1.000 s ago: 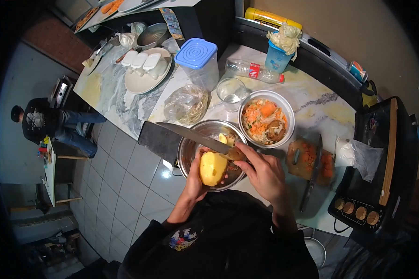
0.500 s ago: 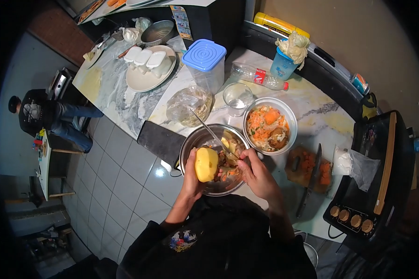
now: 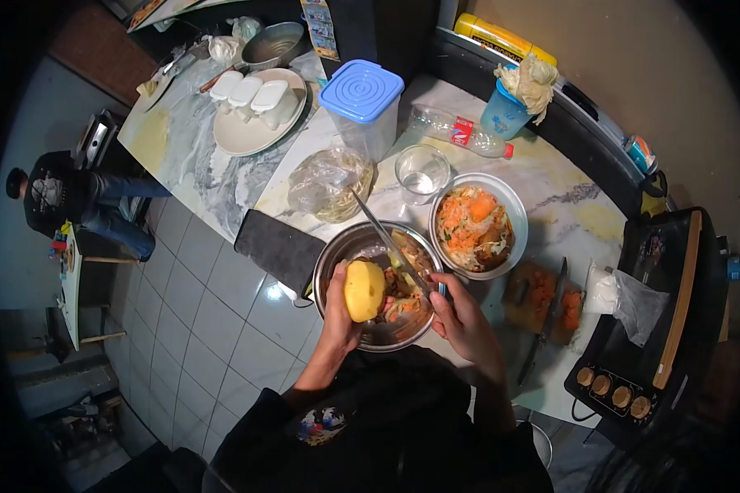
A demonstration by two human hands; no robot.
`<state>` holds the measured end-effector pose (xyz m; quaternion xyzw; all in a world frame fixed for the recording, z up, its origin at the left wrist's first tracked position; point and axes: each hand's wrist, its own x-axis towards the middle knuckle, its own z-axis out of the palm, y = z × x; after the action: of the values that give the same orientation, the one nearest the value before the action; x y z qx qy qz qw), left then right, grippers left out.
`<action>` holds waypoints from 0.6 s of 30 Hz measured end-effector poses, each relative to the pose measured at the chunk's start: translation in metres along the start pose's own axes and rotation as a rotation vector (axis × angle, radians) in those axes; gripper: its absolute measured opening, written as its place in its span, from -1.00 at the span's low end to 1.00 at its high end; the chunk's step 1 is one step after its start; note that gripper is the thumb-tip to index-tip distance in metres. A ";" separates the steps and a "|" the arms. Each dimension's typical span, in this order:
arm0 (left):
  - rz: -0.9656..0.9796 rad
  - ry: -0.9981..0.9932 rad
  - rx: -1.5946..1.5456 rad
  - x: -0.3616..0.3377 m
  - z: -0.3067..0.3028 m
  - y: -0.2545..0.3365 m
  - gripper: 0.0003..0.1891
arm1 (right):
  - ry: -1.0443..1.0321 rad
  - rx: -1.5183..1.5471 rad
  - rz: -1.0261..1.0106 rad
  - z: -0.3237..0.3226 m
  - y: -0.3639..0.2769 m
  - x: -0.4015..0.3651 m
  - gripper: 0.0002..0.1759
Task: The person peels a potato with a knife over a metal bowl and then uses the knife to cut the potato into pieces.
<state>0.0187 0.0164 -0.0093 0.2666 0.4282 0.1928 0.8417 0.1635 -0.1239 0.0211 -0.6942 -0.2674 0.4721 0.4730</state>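
Observation:
My left hand (image 3: pixel 339 316) is wrapped round a peeled yellow potato (image 3: pixel 364 291) over the left side of a steel bowl (image 3: pixel 324 256). Above the bowl's right side, my right hand (image 3: pixel 460 316) grips a knife (image 3: pixel 386 238), its blade slanting up and left past the potato without touching it. Peelings and orange scraps (image 3: pixel 403 308) lie in the bowl. Just beyond it, a white bowl (image 3: pixel 518 215) holds shredded orange and pale vegetables.
A cutting board (image 3: pixel 515 308) with orange pieces and a large knife (image 3: pixel 543 341) lies right, beside a black oven (image 3: pixel 633 329). Behind are a glass (image 3: pixel 422 174), a bottle (image 3: pixel 460 131), a blue-lidded container (image 3: pixel 362 92) and a plastic bag (image 3: pixel 325 185). A person (image 3: pixel 53 193) stands far left.
My right hand has shifted slightly right and down with the knife, and more of its blade shows. My left hand still holds the potato. The view has shifted a little.

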 end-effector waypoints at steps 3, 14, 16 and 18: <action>0.009 0.031 -0.022 0.001 0.004 -0.001 -0.45 | 0.052 -0.134 -0.145 0.004 -0.015 -0.007 -0.61; -0.018 -0.012 -0.117 -0.005 0.006 -0.002 -0.46 | 0.197 -0.548 -0.564 0.040 -0.004 -0.016 -0.34; -0.011 -0.039 -0.109 -0.007 0.009 -0.002 -0.46 | 0.206 -0.545 -0.563 0.040 -0.005 -0.016 -0.34; -0.015 -0.057 -0.161 -0.008 0.012 -0.002 -0.48 | 0.193 -0.582 -0.575 0.038 -0.007 -0.018 -0.34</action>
<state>0.0242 0.0072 0.0001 0.2003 0.3890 0.2126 0.8737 0.1220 -0.1199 0.0306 -0.7371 -0.5269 0.1585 0.3923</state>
